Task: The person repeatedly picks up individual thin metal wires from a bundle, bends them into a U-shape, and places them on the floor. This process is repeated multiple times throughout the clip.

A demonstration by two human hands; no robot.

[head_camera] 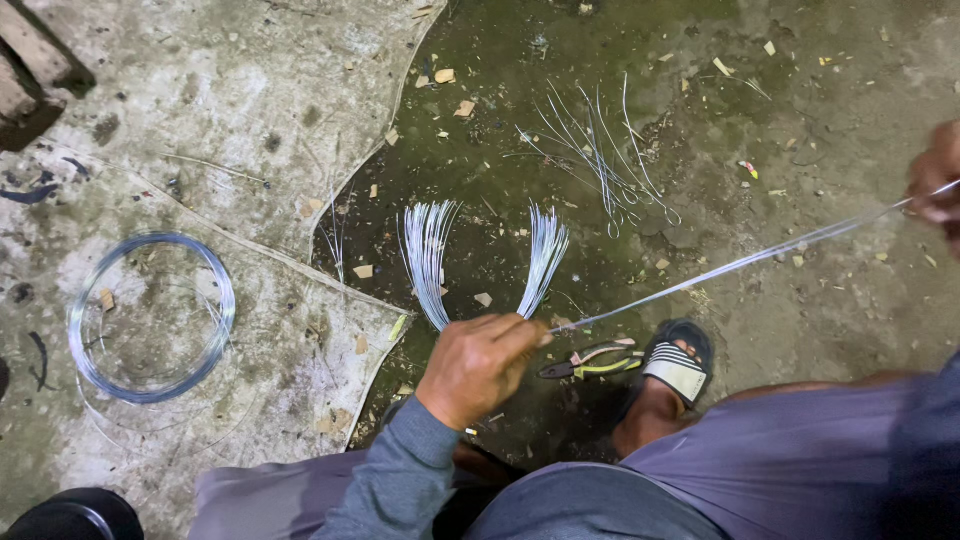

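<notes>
Head view: left hand [478, 362] grips wire bundle [480, 265].

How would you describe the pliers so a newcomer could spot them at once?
Start at the sandalled foot near the bottom centre of the dirty floor. Just left of its toes, below the left hand, lie the pliers. Unlike the silvery wire all around, they have red and yellow handles.

The left hand [478, 365] is low in the middle, the right hand [938, 185] at the right edge, and a wire [740, 263] runs between them. The wire bundle [480, 262] fans out beyond the left hand, with loose wires [600, 155] further behind. The pliers [595, 362] lie on the ground between the left hand and the sandal [678, 365], and the coil [150, 315] lies far left.
</notes>
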